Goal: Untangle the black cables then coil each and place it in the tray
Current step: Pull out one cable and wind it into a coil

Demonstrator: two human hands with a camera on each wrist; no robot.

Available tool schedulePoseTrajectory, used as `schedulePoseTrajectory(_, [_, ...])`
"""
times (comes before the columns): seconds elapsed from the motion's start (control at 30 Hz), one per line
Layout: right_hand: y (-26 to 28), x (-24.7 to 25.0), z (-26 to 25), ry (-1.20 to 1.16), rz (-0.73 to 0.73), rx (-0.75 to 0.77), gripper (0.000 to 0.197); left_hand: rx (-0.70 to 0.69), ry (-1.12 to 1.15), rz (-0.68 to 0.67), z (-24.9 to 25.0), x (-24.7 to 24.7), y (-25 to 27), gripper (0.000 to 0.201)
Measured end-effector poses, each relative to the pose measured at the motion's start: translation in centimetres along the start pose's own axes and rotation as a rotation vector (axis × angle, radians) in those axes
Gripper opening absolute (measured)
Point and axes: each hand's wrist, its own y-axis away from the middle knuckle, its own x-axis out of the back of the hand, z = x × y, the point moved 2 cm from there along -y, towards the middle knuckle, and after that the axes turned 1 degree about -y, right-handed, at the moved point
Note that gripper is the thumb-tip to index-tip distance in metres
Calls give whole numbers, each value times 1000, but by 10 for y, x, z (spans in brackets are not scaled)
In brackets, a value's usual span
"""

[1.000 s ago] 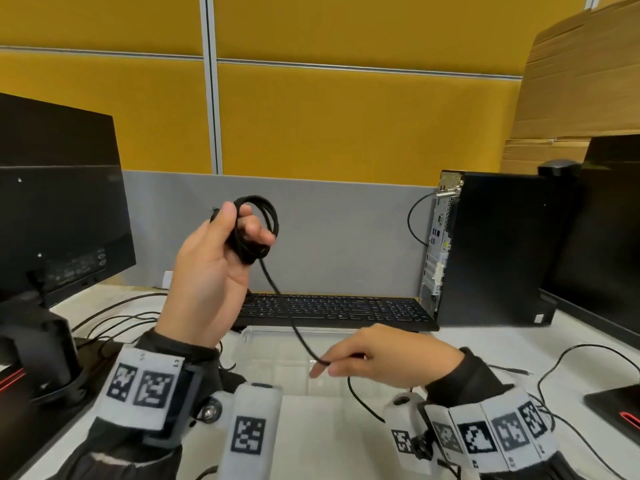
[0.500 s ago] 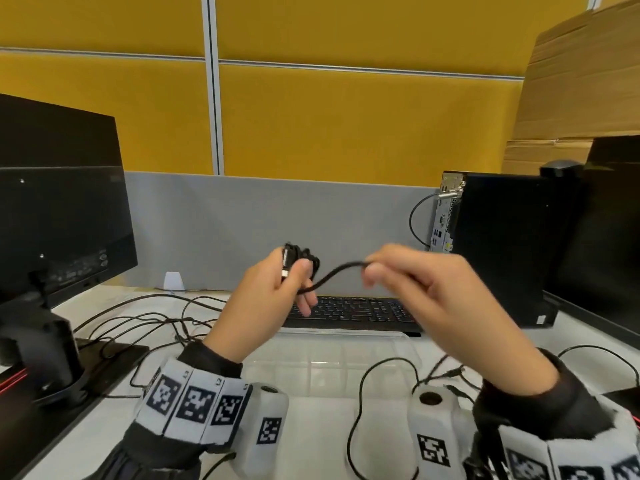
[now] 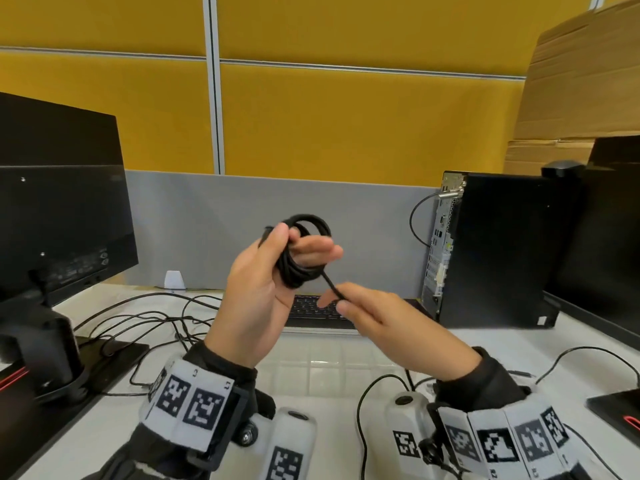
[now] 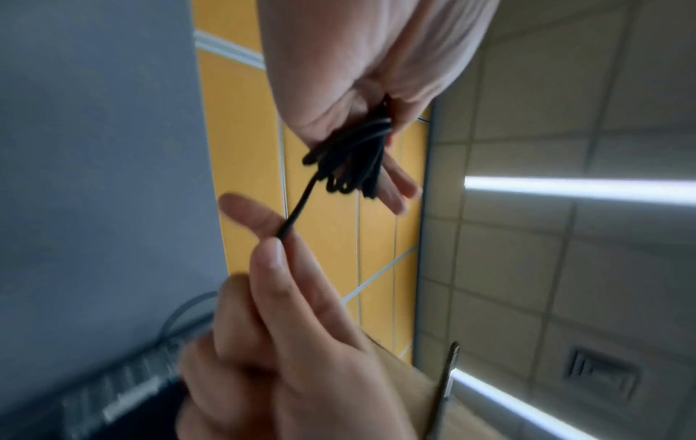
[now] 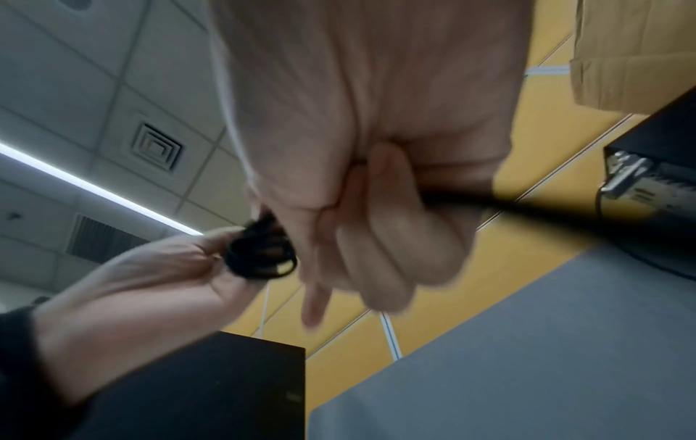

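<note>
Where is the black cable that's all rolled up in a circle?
In the head view the coiled black cable sits mid-frame, looped around the left hand, raised in front of the grey partition.

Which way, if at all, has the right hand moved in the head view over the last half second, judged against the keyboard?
Yes. The right hand has dropped and pulled back toward the person: it now overlaps the keyboard, where earlier it was raised above it, level with the left hand.

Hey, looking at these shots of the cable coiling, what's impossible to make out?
- Tray: head view, mostly behind both hands; contents unknown.
- Cable free end: hidden inside the right hand.
- Cable plug type: head view, covered by the left hand.
- Right wrist view: fingers blurred, grip unclear.
</note>
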Motion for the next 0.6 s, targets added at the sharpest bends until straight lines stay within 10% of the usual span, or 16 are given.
schedulePoseTrajectory(0.2, [11,-6,-26,82,-227,77,23,-137,-421,49,-4,13,-7,28])
schedulePoseTrajectory(0.4, [14,19,-29,44,278,143,18,-172,-1122,-202,-19,9,3,25])
schedulePoseTrajectory(0.6, [13,30,-18,-94,679,197,8,101,-693,-293,-18,3,5,31])
